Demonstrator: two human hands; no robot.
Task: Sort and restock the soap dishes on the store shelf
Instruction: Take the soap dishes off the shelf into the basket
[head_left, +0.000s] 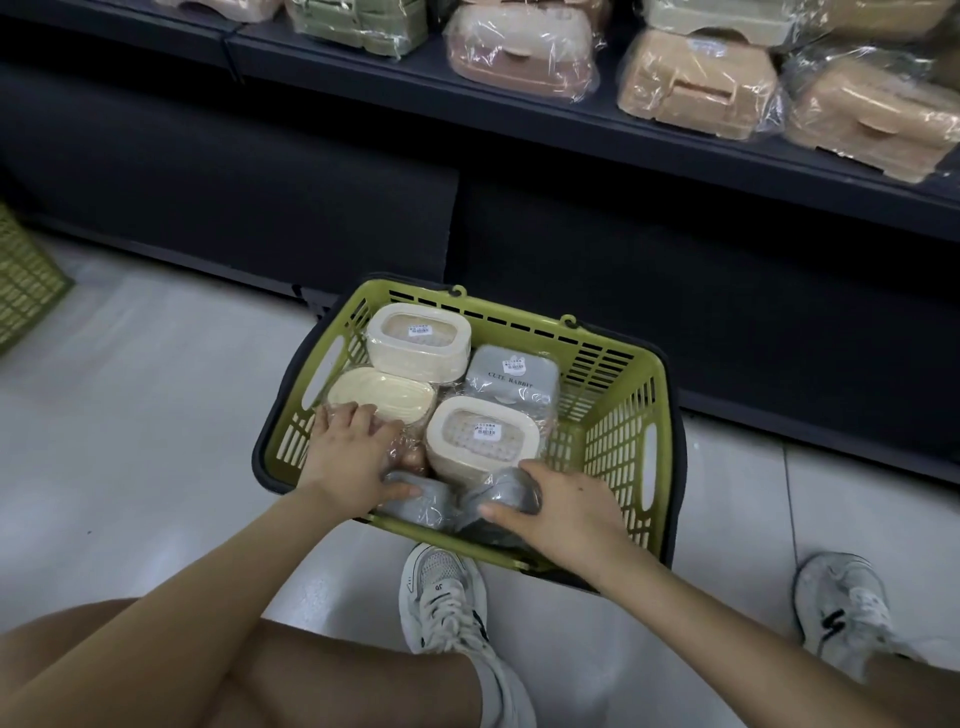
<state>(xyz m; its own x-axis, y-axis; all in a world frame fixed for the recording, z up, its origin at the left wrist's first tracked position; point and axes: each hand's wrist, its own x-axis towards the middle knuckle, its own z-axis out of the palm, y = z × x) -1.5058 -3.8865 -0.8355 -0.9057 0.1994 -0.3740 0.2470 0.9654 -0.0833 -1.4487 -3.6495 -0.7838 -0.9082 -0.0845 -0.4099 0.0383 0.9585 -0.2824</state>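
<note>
Above, the dark shelf (519, 119) carries film-wrapped shelf dishes (696, 83) in tan, pink and green. Below it, the green basket (618, 410) stands on the floor (130, 415) and holds more wrapped soap dishes: two cream windowed dishes (418, 338) with white price labels, a flat cream oval dish (384, 395), and a grey lidded dish (511, 382) printed CUTE RABBIT. The right hand (566, 509) grasps a grey wrapped dish (504, 493) at the near wall. The left hand (348, 457) lies released, fingers spread on the cream oval dish, thumb touching a second grey dish (421, 501).

Glossy-wrapped soap dishes (449, 439) in perforated plastic basket (613, 410).
</note>
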